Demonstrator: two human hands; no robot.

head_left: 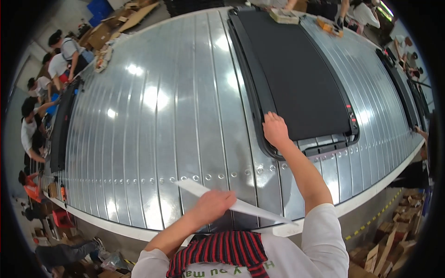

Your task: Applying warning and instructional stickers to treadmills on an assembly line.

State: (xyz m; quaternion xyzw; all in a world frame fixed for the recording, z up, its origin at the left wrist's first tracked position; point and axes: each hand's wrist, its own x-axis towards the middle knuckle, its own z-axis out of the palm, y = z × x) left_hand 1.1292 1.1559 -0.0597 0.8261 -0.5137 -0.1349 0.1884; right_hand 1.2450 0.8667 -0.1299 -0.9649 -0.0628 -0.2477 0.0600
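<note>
My left hand (214, 205) is closed around a long, thin white strip (257, 211), which slants from upper left to lower right across my front. Its flat upper-left end lies over the metal surface. My right hand (276, 129) is stretched forward onto the left side rail of a large black frame (256, 99). The fingers are curled together there, and whatever may be in them is hidden. A dark fabric panel (303, 78) fills most of the frame. At the frame's near end, a slot shows metal beneath, and small red marks sit on the right rail.
The frame lies on a wide ribbed metal table (199, 125) with a pale rim. More long black parts (63, 132) lie near its left and right ends. Trays (284, 16) stand on the far side. Several people work around the table; cardboard (387, 241) is piled at lower right.
</note>
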